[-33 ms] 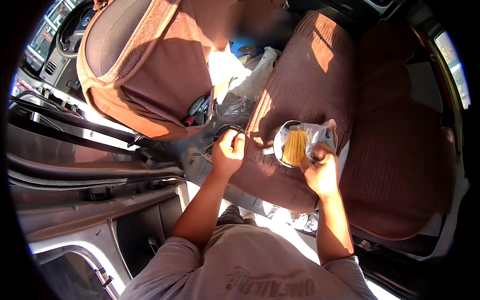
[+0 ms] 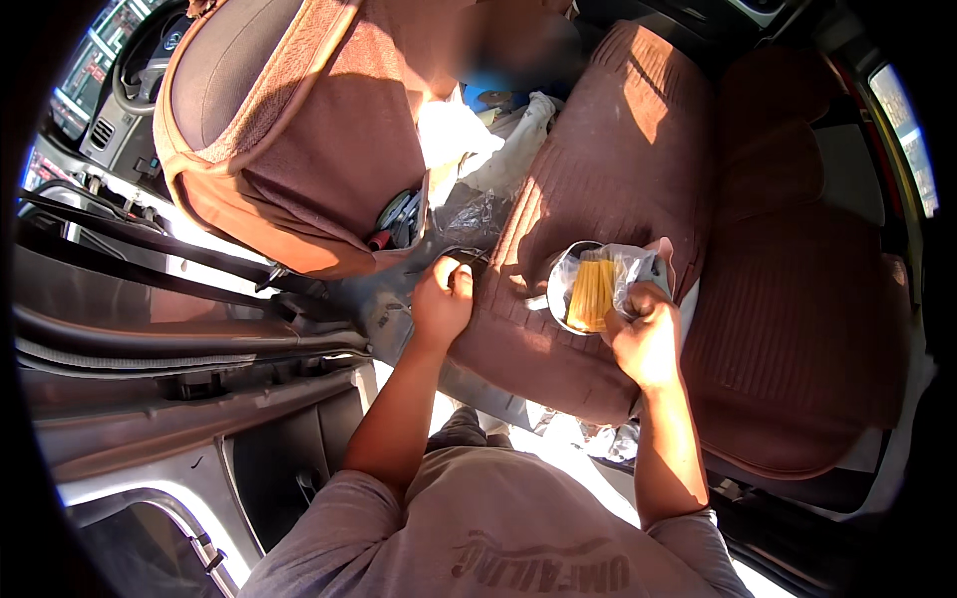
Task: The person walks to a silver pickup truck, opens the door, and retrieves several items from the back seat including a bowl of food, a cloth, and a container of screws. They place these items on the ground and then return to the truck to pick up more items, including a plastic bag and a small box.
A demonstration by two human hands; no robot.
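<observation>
My right hand (image 2: 648,334) is closed on the edge of a crumpled clear plastic bag (image 2: 630,267). Inside the bag lies a bundle of thin yellow strips (image 2: 592,294); I cannot tell what kind they are. The bag sits in or over the mouth of a white mug (image 2: 558,279), whose handle points left, on the brown seat cushion (image 2: 623,179). My left hand (image 2: 442,299) is curled shut beside the cushion's left edge, thumb over the fingers. A dark curved rim (image 2: 467,253) shows just behind it. What the left fingers hold, if anything, is hidden.
A brown-covered front seat (image 2: 329,159) stands at the upper left, with tools (image 2: 401,217) at its base. White cloth or plastic (image 2: 513,149) lies between the seats. More brown seating (image 2: 797,329) is on the right. The open door (image 2: 269,448) is at lower left.
My left hand has shifted slightly left and down. My right hand has moved a little to the right, and the yellow strips in the bag sit slightly differently.
</observation>
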